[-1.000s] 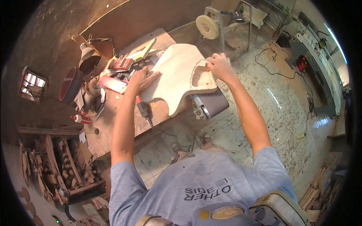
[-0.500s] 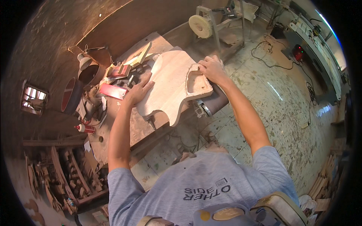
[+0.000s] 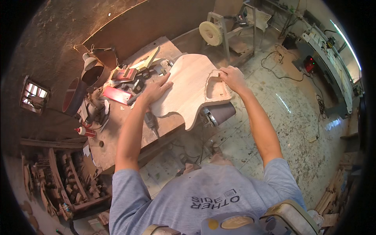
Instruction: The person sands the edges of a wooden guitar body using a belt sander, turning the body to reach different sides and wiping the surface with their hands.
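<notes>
Pale wooden board [image 3: 182, 80] with smooth, matt face, rough, ragged rim [image 3: 206, 84] around its hollow [image 3: 216, 90], matt brownish belt [image 3: 224, 112] beside shiny metal fitting [image 3: 210, 117], dusty wooden workbench [image 3: 121, 133], glossy, speckled tile floor [image 3: 262, 121], matt grey cloth T-shirt [image 3: 172, 199]

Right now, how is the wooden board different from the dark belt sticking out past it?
The wooden board is pale tan; the dark belt is greyish-brown. The board is mostly flat with a wavy outline; the belt curves round at its end. The board has a hollow cut in it; the belt's visible part looks smooth. Both are partly hidden.
</notes>
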### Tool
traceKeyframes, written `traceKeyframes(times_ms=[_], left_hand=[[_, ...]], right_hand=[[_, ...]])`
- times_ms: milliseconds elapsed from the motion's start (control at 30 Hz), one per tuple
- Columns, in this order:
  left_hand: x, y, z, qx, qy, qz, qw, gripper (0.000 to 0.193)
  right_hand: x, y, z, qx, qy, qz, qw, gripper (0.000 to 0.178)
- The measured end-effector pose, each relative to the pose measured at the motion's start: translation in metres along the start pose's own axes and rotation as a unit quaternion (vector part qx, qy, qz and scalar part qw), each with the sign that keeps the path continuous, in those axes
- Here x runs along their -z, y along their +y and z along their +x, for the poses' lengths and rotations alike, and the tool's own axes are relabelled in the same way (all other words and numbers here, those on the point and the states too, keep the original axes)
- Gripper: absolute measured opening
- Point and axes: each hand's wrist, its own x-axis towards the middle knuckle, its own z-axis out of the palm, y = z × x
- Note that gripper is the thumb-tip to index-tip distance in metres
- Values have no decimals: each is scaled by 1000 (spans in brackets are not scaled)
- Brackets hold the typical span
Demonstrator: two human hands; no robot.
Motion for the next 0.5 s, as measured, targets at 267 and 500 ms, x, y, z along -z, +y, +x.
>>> traceKeyframes(times_ms=[267, 500], left_hand=[[-9, 37, 9, 25, -17, 24, 999, 72], [4, 1, -28, 9, 15, -48, 999, 75]], right_hand=[[22, 27, 3, -17, -31, -30, 999, 28], [3, -16, 6, 35, -36, -53, 997, 29]])
